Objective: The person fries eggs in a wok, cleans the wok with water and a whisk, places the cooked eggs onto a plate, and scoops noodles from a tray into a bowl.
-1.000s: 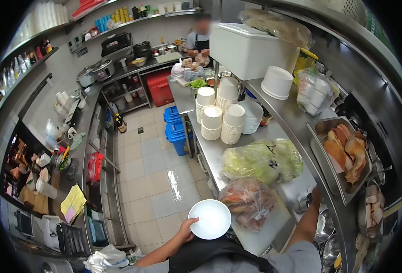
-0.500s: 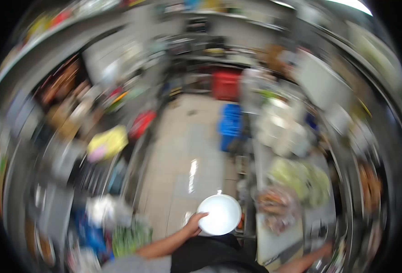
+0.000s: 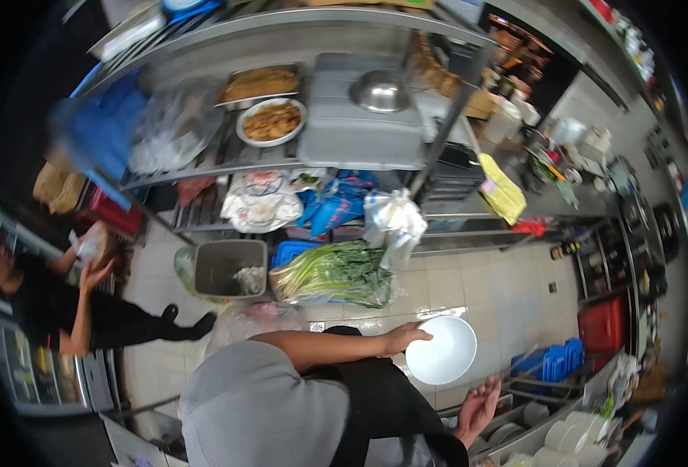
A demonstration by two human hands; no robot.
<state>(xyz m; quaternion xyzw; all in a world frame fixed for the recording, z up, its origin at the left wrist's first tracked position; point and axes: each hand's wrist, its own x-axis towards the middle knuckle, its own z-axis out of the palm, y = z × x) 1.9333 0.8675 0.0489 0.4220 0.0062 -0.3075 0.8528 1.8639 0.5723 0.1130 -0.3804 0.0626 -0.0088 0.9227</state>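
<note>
A white bowl (image 3: pixel 442 350), its inside bare, is held out in front of my body. My left hand (image 3: pixel 406 338) grips the bowl's rim, thumb over the edge. Lower right, apart from the bowl, my right hand (image 3: pixel 479 406) is raised with nothing in it, fingers stretched and slightly curled. Stacked white dishes (image 3: pixel 565 437) are close to the right hand. Beyond the left arm lies a bundle of long-stemmed leafy greens (image 3: pixel 336 272) in clear plastic.
A metal shelf rack (image 3: pixel 281 173) holds a bowl of sliced food (image 3: pixel 271 122), a grey tub (image 3: pixel 359 132) and bags. A grey bin (image 3: pixel 232 268) stands on the floor. At the left, another person (image 3: pixel 64 300) holds a bag. Blue crates (image 3: pixel 550 363) are at right.
My view has swung left, from along the aisle to the shelf rack and the other person. The bowl stays in my left hand. My right hand has come up from the counter.
</note>
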